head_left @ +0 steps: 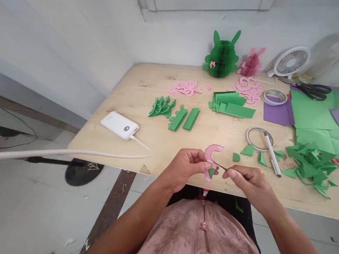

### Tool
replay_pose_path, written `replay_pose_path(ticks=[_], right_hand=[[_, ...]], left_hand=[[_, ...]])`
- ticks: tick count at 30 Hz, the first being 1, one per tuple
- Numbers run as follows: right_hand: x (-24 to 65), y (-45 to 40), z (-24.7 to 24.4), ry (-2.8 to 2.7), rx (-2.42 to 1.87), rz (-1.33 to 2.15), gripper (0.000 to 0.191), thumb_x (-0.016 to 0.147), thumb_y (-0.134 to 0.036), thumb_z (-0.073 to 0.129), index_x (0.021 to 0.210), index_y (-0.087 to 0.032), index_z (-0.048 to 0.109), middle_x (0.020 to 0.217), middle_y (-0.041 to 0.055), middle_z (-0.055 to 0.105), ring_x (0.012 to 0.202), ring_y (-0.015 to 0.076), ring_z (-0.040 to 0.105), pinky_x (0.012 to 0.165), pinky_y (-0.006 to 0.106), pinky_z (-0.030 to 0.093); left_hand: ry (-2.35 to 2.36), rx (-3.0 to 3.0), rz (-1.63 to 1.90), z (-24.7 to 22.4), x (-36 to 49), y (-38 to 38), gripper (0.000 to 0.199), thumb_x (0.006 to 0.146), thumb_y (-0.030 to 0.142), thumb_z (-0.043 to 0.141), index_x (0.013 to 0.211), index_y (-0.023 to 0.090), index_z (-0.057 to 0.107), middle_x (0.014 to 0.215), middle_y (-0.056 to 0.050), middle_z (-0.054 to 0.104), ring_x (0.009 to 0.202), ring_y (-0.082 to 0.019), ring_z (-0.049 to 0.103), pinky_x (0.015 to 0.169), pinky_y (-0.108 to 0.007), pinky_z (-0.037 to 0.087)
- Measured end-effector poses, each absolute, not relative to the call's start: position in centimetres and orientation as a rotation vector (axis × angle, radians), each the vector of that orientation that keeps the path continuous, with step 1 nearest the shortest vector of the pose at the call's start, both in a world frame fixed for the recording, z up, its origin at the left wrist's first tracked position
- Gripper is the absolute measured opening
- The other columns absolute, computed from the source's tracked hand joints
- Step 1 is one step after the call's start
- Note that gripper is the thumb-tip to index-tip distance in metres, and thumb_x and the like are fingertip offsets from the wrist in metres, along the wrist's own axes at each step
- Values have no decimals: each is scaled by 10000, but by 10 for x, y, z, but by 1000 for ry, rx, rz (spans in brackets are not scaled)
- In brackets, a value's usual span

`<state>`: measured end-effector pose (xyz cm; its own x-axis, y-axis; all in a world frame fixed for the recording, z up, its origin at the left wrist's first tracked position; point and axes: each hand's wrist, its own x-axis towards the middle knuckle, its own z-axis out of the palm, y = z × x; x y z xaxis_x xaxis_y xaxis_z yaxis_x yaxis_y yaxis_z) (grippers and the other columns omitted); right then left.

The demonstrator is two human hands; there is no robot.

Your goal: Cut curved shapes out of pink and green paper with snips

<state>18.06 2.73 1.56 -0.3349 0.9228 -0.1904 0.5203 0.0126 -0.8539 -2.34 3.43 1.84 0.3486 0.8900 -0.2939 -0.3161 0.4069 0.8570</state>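
At the lower centre of the frame, the left hand [188, 166] pinches a pink paper arch [210, 151] between thumb and fingers, over the table's near edge; short whitish strips show on the arch, and a small green piece [211, 173] sits against it beside the thumb. Just to the right, the right hand [248, 182] grips a thin dark tool [221, 166] between thumb and fingers, its tip at the arch's inner edge, though whether it touches cannot be told. Legible writing is scant: a white power bank [119, 125], left of centre, bears a faint mark near one end, too small to read, and a dark round spot whose detail is unclear. At the lower left, a white mark [85, 245] resembling an N or a Z shows on the dark floor strip, and pale angular lines cross a black round base [84, 172]. A white marker [272, 155] lies right of centre, partly over a roll ring [260, 139], with any lettering indistinct. Green scraps [314, 165] heap at the right, while a green honeycomb paper figure [222, 60] and a smaller pink figure [251, 64] stand at the upper right of centre, left of a white fan [292, 62].
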Motion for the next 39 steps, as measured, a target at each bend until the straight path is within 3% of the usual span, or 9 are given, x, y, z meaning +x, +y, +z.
replay_pose_path(ticks=[5,19,27,33,39], right_hand=[[182,28,16,-1958,-1478,1200,486,877,-531,451,698,-158,708,617,20,563,567,134,452,493,242,344],[182,25,13,-1926,-1467,1240,461,877,-520,452,726,-168,708,709,37,659,678,185,563,567,255,392],[181,23,16,-1890,-1478,1257,459,871,-527,460,747,-169,718,755,43,677,732,201,583,568,253,398],[181,23,17,-1922,-1485,1209,473,869,-531,453,738,-168,727,678,27,641,623,166,538,531,248,388],[181,23,18,-1942,-1473,1212,480,876,-525,443,749,-161,729,684,33,642,638,169,541,538,250,389]], left_hand=[[860,772,897,15,-24,34,126,677,219,739,682,121,660,698,-58,712,702,-177,666,712,-294,481],[864,794,900,16,-23,32,133,709,218,722,681,124,632,690,-63,715,674,-178,671,676,-290,497],[863,816,901,17,-24,31,119,715,201,715,687,125,628,694,-64,719,646,-167,666,709,-306,496],[878,814,907,20,-25,31,127,704,206,723,680,123,630,687,-64,717,654,-164,664,746,-313,488],[878,820,893,22,-25,30,140,695,213,729,674,124,623,652,-58,708,666,-175,669,742,-312,484]])
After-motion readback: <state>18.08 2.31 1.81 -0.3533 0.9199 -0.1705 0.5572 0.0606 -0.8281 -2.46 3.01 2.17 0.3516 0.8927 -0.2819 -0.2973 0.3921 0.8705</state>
